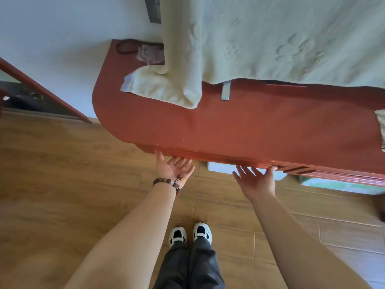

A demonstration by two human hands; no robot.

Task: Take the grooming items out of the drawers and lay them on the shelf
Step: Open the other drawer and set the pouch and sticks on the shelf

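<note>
A red-brown dresser top (239, 126) runs across the view, its front edge facing me. My left hand (174, 168), palm up with a bead bracelet at the wrist, reaches under that front edge with straight fingers. My right hand (255, 179) is spread, its fingertips touching the underside of the edge further right. Neither hand holds anything. A comb (380, 130) lies on the top at the far right, cut off by the frame. The drawers below the edge are hidden from view.
A pale green towel (260, 44) hangs over the back of the top. A dark hair band (125, 46) and a clear plastic bag (150, 54) lie in the left rear corner. A small grey bar (226, 91) sits mid-top. Wooden floor and my shoes (189, 234) are below.
</note>
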